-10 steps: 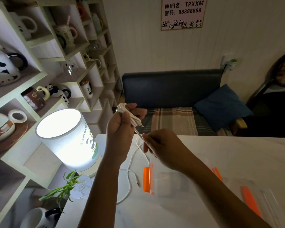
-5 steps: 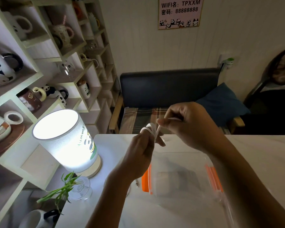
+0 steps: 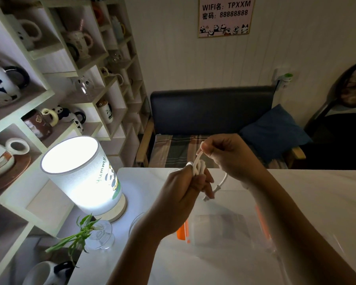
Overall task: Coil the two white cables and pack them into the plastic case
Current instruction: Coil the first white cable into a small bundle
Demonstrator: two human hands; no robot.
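Observation:
My left hand (image 3: 185,190) is closed around a small bundle of white cable (image 3: 198,168), held above the white table. My right hand (image 3: 230,155) pinches a strand of that cable just above the bundle and pulls it up. A loose end with a plug (image 3: 219,187) hangs below the hands. Under my forearms lies the clear plastic case (image 3: 220,227) with orange clips (image 3: 181,233), its lid open. Only one cable shows clearly; I cannot see a second one.
A lit cylindrical lamp (image 3: 80,173) stands at the table's left corner, with a small glass vase and green plant (image 3: 97,235) beside it. A shelf of mugs (image 3: 49,99) fills the left wall. A dark sofa (image 3: 212,116) sits behind the table (image 3: 317,202).
Both hands moved right and closer together. The long strand that trailed on the table has been drawn up, and my right hand went from below the bundle to above it.

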